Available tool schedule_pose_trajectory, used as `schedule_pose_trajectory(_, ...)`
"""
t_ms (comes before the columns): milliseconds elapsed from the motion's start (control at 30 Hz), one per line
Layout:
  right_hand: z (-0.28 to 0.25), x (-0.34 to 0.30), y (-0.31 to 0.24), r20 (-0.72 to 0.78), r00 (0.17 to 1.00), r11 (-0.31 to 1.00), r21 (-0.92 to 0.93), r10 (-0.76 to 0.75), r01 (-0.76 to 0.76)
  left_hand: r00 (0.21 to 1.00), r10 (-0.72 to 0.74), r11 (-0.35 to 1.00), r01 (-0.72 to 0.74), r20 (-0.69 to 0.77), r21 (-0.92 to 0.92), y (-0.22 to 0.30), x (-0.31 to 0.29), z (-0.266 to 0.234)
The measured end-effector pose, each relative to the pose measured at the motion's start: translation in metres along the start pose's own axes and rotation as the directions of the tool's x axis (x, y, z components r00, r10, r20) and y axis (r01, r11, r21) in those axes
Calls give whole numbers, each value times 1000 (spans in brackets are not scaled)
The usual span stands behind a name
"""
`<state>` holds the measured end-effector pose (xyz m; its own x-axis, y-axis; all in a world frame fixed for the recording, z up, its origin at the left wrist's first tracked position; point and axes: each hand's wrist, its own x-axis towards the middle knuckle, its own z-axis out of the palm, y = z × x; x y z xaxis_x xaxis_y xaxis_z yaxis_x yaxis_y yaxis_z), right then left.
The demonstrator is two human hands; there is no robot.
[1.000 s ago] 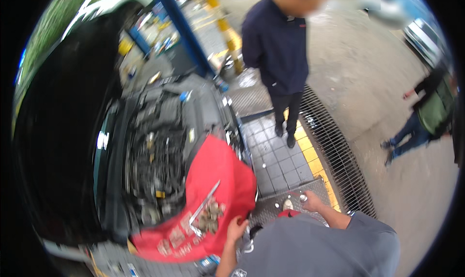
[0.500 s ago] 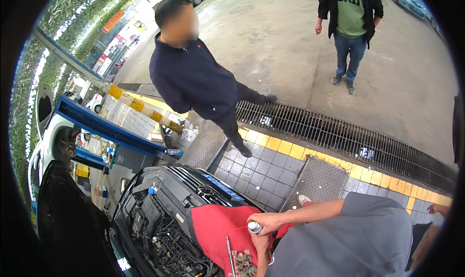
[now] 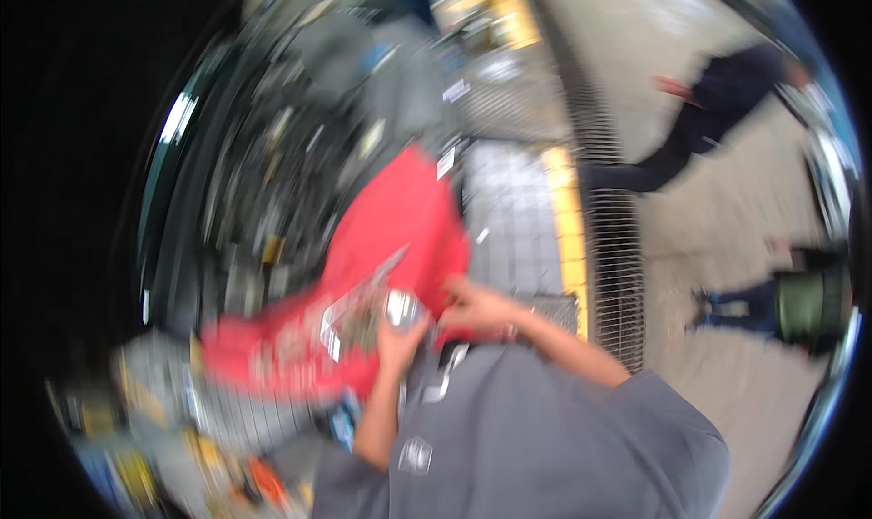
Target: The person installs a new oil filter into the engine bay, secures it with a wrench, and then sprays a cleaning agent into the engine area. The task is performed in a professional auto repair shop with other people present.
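The view is smeared by motion. My left hand (image 3: 398, 345) is closed around a spray can (image 3: 402, 307), whose pale round top faces up. To the right of the can, my right hand (image 3: 474, 306) is apart from it, near the edge of a red fender cover (image 3: 400, 215). Its fingers look bent, but blur hides whether they hold anything. The cover lies over the front side of a car. On it, beside the can, are a blurred grey-brown bundle (image 3: 365, 324) and a slim metal tool (image 3: 391, 265).
The open engine bay (image 3: 272, 174) lies left of the cover. Beyond the car are grey floor tiles (image 3: 513, 219), a yellow strip (image 3: 568, 228) and a drain grate (image 3: 618, 265). A person in dark clothes (image 3: 727, 101) and another in a green top (image 3: 811, 301) stand on the right.
My view has turned sharply, so the car now fills the left and the people appear at right. My right hand has come away from the spray can; my left holds it.
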<state>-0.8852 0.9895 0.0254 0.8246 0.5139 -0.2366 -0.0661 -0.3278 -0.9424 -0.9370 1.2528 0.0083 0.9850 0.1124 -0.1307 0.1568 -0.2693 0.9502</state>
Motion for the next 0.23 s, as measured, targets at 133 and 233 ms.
schedule_pose_trajectory(133,10,15,-17,228,932,958,-114,283,-263,939,-150,988,152,-309,-19,-17,-21,-62)
schedule_pose_trajectory(233,13,25,-21,353,895,962,-101,274,-255,893,-172,984,133,-417,-119,-36,-38,-94)
